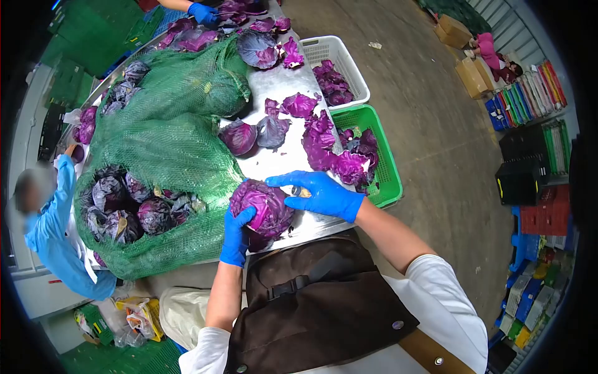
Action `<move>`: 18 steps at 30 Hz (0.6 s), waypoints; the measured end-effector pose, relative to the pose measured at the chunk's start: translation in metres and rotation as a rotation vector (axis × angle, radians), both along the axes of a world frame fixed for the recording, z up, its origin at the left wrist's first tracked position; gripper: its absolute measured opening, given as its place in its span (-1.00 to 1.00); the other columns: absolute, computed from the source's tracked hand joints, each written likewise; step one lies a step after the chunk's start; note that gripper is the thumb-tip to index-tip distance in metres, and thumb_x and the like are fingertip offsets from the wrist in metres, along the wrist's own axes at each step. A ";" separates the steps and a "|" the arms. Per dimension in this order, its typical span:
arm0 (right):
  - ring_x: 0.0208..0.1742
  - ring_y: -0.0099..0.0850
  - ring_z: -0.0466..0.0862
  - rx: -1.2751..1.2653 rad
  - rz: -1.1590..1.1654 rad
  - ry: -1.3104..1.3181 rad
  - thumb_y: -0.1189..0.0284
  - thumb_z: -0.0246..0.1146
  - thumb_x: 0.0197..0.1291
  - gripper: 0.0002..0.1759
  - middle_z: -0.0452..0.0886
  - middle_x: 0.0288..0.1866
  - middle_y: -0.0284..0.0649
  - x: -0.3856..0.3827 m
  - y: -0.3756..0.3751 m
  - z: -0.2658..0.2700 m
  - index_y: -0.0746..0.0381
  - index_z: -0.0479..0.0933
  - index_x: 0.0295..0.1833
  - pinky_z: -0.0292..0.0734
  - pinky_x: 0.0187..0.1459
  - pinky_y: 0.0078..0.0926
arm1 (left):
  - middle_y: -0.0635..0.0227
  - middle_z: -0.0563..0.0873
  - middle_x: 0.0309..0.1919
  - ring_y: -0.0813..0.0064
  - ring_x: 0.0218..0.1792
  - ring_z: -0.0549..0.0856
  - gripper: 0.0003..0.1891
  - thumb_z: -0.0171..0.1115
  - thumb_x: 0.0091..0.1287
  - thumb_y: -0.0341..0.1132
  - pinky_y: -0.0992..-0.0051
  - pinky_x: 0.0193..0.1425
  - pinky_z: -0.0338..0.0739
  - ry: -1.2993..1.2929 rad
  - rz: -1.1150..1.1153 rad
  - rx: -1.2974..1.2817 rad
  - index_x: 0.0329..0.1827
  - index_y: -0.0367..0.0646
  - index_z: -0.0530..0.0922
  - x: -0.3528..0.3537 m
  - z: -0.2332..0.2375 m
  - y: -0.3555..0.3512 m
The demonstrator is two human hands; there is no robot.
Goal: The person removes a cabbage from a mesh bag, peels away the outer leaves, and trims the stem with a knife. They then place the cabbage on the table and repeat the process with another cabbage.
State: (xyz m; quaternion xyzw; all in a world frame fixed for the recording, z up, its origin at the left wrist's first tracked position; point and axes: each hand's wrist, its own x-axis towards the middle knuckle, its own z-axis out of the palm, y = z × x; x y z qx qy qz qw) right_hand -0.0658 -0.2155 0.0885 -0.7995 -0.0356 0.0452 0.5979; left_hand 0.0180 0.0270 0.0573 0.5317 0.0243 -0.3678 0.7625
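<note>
Both my hands wear blue gloves. My left hand [238, 234] grips a purple cabbage [266, 209] from its left side, over the near edge of the metal table [261, 165]. At the cabbage's upper right is my right hand [321, 194], its fingers curled around a small knife [300, 191] whose handle end shows; its blade cannot be made out. Loose purple leaves [319, 140] lie on the table beyond my right hand. To the left, a green mesh sack [165, 156] lies open at its near end, with several dark cabbages [154, 215] inside.
A green crate [387, 156] and a white crate [358, 78], both with leaves, stand along the table's right side. A person in blue [56, 230] is at the left; another's gloved hand [203, 14] is at the far end. Someone in pink [489, 53] is low at the far right.
</note>
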 end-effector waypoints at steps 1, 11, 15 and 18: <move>0.23 -0.36 0.59 0.019 0.014 -0.014 0.34 0.39 0.18 -0.35 0.52 0.36 -0.16 0.001 -0.003 0.000 0.06 0.43 0.42 0.44 0.29 -0.32 | 0.15 0.64 0.14 0.24 0.10 0.66 -0.34 0.40 0.15 -0.34 0.28 0.25 0.57 0.055 -0.011 -0.026 0.35 -0.29 0.42 0.002 0.004 -0.003; 0.12 -0.23 0.65 -0.050 -0.041 -0.031 0.11 0.52 0.01 -0.43 0.64 0.10 -0.17 -0.004 -0.008 0.019 0.10 0.61 0.12 0.52 0.19 -0.30 | 0.01 0.61 0.20 0.06 0.18 0.64 -0.37 0.28 0.30 -0.09 0.03 0.33 0.50 0.343 -0.018 -0.042 0.34 -0.31 0.43 -0.006 0.007 -0.020; 0.01 -0.28 0.68 -0.068 -0.036 0.005 0.13 0.54 0.00 -0.48 0.66 -0.06 -0.16 -0.012 -0.013 0.007 0.20 0.61 0.01 0.55 0.08 -0.35 | 0.00 0.63 0.18 0.04 0.15 0.66 -0.42 0.24 0.33 -0.09 0.00 0.31 0.52 0.354 0.023 0.021 0.31 -0.29 0.47 -0.009 -0.005 -0.023; -0.07 -0.51 0.62 0.091 -0.024 0.120 0.32 0.53 0.06 -0.62 0.64 -0.16 -0.28 -0.019 -0.015 0.016 0.26 0.58 -0.09 0.53 0.05 -0.47 | 0.04 0.68 0.09 0.12 0.04 0.72 -0.45 0.33 0.29 -0.19 0.07 0.17 0.65 0.449 0.051 -0.033 0.29 -0.30 0.47 -0.009 -0.005 -0.028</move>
